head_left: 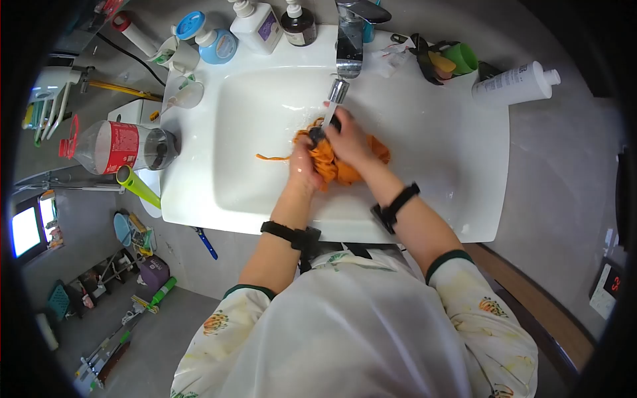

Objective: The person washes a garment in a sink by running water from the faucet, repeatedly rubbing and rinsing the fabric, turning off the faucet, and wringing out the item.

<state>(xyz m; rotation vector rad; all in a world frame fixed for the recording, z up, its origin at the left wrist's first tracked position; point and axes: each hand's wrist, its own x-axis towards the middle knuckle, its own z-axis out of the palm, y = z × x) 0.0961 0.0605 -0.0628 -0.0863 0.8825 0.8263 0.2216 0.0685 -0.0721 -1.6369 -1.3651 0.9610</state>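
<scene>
Deeply creased, the bright orange cloth (pixel 346 174) trails a thin strand (pixel 271 158), clasped between half-curled hands (pixel 303 163) (pixel 350 140).

My right hand (pixel 350 138) covers part of the orange cloth (pixel 342 174), and I can't make out what the dark patch (pixel 316 134) between my fingers is. The white bottle's (pixel 511 85) print is too small to read; the upper edge crops the pump bottle (pixel 257 30).

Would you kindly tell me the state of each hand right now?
Left hand: partly closed, holding the orange cloth.
Right hand: partly closed, holding the same orange cloth.
</scene>
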